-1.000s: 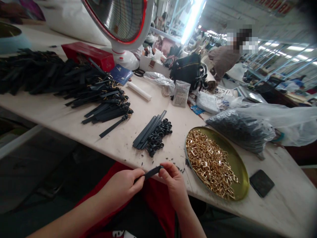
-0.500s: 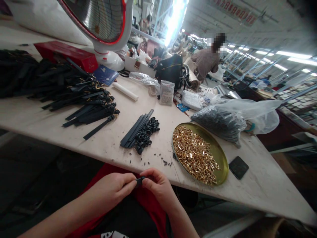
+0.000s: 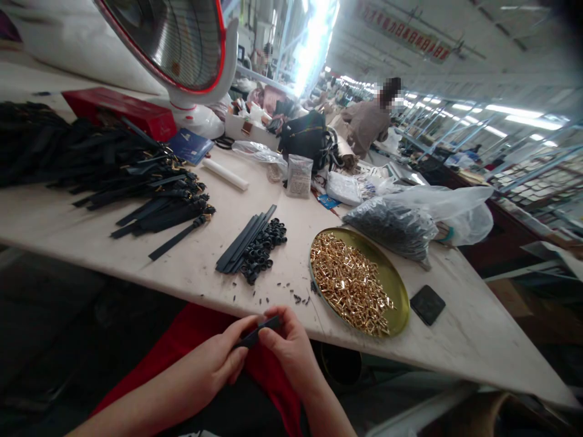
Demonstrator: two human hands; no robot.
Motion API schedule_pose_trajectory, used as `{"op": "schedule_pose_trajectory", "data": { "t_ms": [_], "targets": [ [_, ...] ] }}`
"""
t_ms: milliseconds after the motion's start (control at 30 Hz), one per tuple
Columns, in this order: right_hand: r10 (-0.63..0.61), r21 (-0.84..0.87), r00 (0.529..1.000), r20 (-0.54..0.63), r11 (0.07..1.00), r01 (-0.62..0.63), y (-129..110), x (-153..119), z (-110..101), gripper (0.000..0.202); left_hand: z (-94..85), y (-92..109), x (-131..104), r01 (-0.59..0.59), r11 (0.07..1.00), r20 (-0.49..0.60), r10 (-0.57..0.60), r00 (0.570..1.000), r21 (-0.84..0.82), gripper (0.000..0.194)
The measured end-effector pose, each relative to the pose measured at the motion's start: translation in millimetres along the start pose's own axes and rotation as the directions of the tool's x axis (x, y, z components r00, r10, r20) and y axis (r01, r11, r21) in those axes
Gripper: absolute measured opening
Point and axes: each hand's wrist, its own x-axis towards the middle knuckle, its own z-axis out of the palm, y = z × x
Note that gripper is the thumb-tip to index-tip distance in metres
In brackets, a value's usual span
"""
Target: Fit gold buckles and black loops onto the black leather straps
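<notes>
Both hands are just off the table's front edge, pinching one short black strap (image 3: 257, 332) between them. My left hand (image 3: 223, 352) grips its lower left part, with the fingers closed. My right hand (image 3: 288, 341) pinches the upper right end between thumb and fingers. On the table beyond lie flat black strips (image 3: 243, 241) side by side. Small black loops (image 3: 264, 249) are heaped against them. To the right, a round gold tray (image 3: 397, 291) holds many small gold metal pieces (image 3: 348, 282). A large pile of black straps (image 3: 100, 152) with gold fittings spreads over the left.
The table (image 3: 282, 303) bears a fan (image 3: 182, 54), a red box (image 3: 118, 112), a white roll (image 3: 225, 174), a black bag (image 3: 303, 136), a filled plastic bag (image 3: 394, 224) and a dark square pad (image 3: 427, 304). A person (image 3: 367, 124) is behind it.
More of the black strap now shows between my hands, and it slants up to the right. My right hand's fingers have shifted on it. The whole view has moved slightly.
</notes>
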Motion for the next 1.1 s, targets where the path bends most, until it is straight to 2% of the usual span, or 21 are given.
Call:
{"op": "schedule_pose_trajectory", "data": {
  "t_ms": [100, 133, 200, 233, 267, 300, 367, 400, 433, 500, 567, 600, 633, 700, 733, 767, 800, 867, 933, 1000, 1100],
  "targets": [
    [-0.028, 0.008, 0.999, 0.045, 1.000, 0.027, 11.3, 3.4, 2.2, 0.049, -5.2, -3.4, 7.5, -0.076, 0.991, -0.100, 0.065, 0.993, -0.108, 0.049],
    [-0.053, -0.057, 0.998, 0.038, 0.997, 0.056, 10.5, 6.4, -2.8, 0.056, -7.7, -4.2, 11.2, -0.078, 0.985, -0.112, 0.062, 0.992, -0.151, 0.048],
    [-0.158, -0.329, 0.987, -0.027, 0.934, 0.140, -1.2, 17.5, -22.6, 0.054, -12.5, -5.6, 19.6, -0.042, 0.976, -0.114, 0.018, 0.993, -0.211, 0.043],
    [-0.247, -0.529, 0.966, -0.075, 0.831, 0.171, -11.3, 25.9, -36.2, 0.039, -14.1, -6.2, 24.3, -0.020, 0.974, -0.111, -0.006, 0.994, -0.227, 0.039],
    [-0.353, -0.717, 0.928, -0.120, 0.677, 0.165, -22.8, 36.1, -50.5, 0.023, -15.0, -6.4, 29.1, -0.003, 0.972, -0.114, -0.025, 0.993, -0.237, 0.036],
    [-0.454, -0.857, 0.881, -0.134, 0.500, 0.128, -34.3, 47.5, -64.4, 0.016, -15.0, -6.0, 33.9, 0.008, 0.970, -0.123, -0.039, 0.992, -0.241, 0.033],
    [-0.532, -0.989, 0.841, -0.095, 0.148, -0.018, -53.0, 71.6, -86.8, 0.016, -13.2, -3.2, 42.3, 0.012, 0.970, -0.133, -0.046, 0.990, -0.244, 0.031],
    [-0.523, -0.997, 0.849, -0.075, 0.034, -0.067, -58.7, 82.7, -94.3, 0.015, -12.1, -1.0, 45.7, 0.010, 0.970, -0.134, -0.044, 0.990, -0.243, 0.031],
    [-0.509, -0.995, 0.858, -0.067, -0.034, -0.097, -62.1, 92.0, -99.4, 0.014, -11.3, 1.3, 48.2, 0.010, 0.972, -0.129, -0.041, 0.991, -0.237, 0.031],
    [-0.486, -0.991, 0.871, -0.065, -0.068, -0.111, -64.0, 103.4, -104.8, 0.014, -10.7, 4.8, 50.9, 0.015, 0.976, -0.111, -0.040, 0.993, -0.218, 0.030],
    [-0.499, -0.993, 0.864, -0.067, -0.047, -0.104, -64.0, 104.3, -106.8, 0.017, -11.0, 5.3, 51.5, 0.027, 0.976, -0.106, -0.050, 0.993, -0.214, 0.030],
    [-0.505, -0.996, 0.859, -0.083, 0.015, -0.087, -64.4, 101.4, -107.0, 0.019, -11.0, 4.6, 51.7, 0.035, 0.974, -0.102, -0.058, 0.993, -0.222, 0.030],
    [-0.494, -0.989, 0.861, -0.116, 0.134, -0.057, -65.2, 96.9, -106.3, 0.020, -10.7, 3.7, 52.0, 0.038, 0.971, -0.103, -0.064, 0.993, -0.237, 0.030],
    [-0.389, -0.855, 0.897, -0.210, 0.519, 0.025, -66.6, 84.7, -100.5, 0.024, -9.1, 3.7, 53.6, 0.018, 0.960, -0.117, -0.053, 0.992, -0.280, 0.030],
    [-0.292, -0.690, 0.927, -0.237, 0.722, 0.051, -66.4, 77.8, -94.6, 0.025, -8.0, 5.3, 54.8, -0.003, 0.952, -0.130, -0.039, 0.991, -0.306, 0.030],
    [-0.183, -0.481, 0.955, -0.234, 0.875, 0.050, -65.4, 70.6, -86.6, 0.026, -6.9, 8.2, 56.0, -0.026, 0.941, -0.146, -0.025, 0.989, -0.337, 0.031],
    [-0.085, -0.276, 0.974, -0.210, 0.961, 0.025, -63.5, 63.2, -76.7, 0.026, -6.0, 12.2, 56.9, -0.047, 0.926, -0.158, -0.015, 0.987, -0.375, 0.032],
    [0.065, 0.062, 0.989, -0.135, 0.996, -0.057, -56.9, 48.3, -53.4, 0.026, -4.5, 22.2, 56.6, -0.055, 0.883, -0.153, -0.019, 0.988, -0.467, 0.034],
    [0.164, 0.238, 0.985, -0.045, 0.960, -0.149, -48.1, 33.5, -30.7, 0.026, -3.3, 31.4, 52.2, -0.023, 0.830, -0.106, -0.043, 0.993, -0.557, 0.036],
    [0.210, 0.277, 0.977, 0.038, 0.937, -0.213, -39.1, 19.8, -13.4, 0.023, -1.6, 37.4, 43.7, 0.017, 0.796, -0.080, -0.082, 0.993, -0.605, 0.034],
    [0.209, 0.254, 0.967, 0.144, 0.937, -0.240, -28.0, 3.2, 0.4, 0.019, 3.0, 39.3, 27.7, 0.027, 0.787, -0.122, -0.129, 0.984, -0.616, 0.031]
  ]
}}
